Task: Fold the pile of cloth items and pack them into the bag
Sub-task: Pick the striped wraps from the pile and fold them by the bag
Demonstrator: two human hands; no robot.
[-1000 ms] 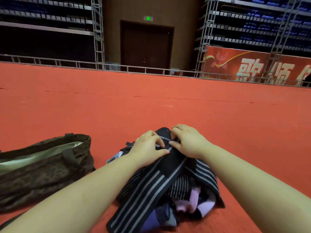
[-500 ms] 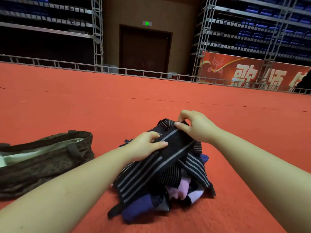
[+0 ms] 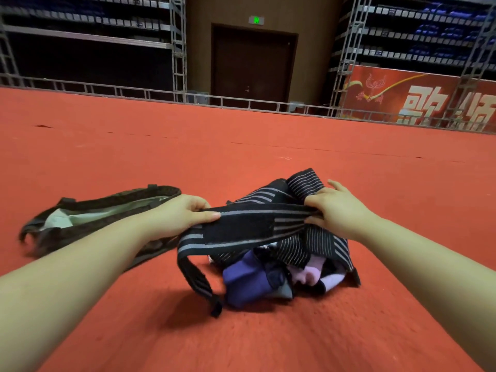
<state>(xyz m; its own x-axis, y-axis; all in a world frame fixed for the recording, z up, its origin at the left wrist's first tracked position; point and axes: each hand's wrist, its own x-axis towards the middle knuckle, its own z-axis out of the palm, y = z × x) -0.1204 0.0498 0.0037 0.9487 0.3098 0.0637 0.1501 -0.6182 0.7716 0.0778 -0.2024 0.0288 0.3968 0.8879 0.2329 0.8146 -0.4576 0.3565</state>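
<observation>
- The left hand [image 3: 179, 216] pinches one end of a black strap with grey stripes [image 3: 249, 227], thumb on top.
- The right hand [image 3: 338, 214] grips the strap's other end, stretching it level above the pile of cloth items [image 3: 284, 267].
- The strap's loose tail hangs down to the red floor [image 3: 241, 146] at 7 o'clock of the pile.
- The dark bag [image 3: 88, 218] lies open at 9 o'clock of the pile, behind the left forearm.

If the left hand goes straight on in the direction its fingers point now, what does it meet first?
The left hand points rightward along the striped band it pinches, so it would probably meet the right hand gripping the other end; depth is hard to judge.
</observation>
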